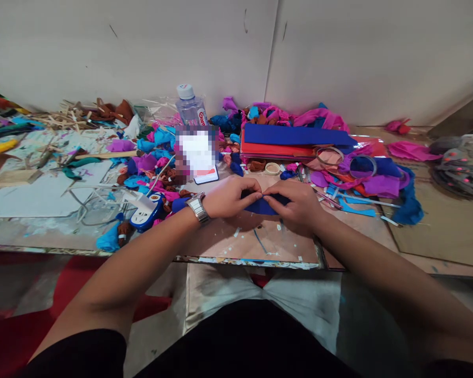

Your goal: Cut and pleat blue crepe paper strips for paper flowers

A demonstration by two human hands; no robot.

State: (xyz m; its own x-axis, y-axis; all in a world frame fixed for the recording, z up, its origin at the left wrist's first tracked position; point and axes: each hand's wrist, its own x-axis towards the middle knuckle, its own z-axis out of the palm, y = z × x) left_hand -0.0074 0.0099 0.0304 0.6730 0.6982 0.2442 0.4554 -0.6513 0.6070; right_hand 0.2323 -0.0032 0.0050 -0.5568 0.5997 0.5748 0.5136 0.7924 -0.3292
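Note:
My left hand (232, 198), with a metal watch (198, 207) on its wrist, pinches the upper edge of a dark blue piece (261, 207), which looks like paper or cloth. Opposite it, my right hand (294, 203) pinches the same edge, and the fingertips of both hands nearly touch. The lower part of the piece hangs between them over the brown board (236, 241). Behind the hands lie a stack of long blue sheets (295, 135) and red sheets (274, 149).
A phone (205, 176) and a bottle (191, 107) are beyond my left hand. A blue power socket (145, 212) with cables sits to the left among crumpled coloured bundles. Tape rolls (362, 166) and scraps lie to the right. The table's front edge is near my forearms.

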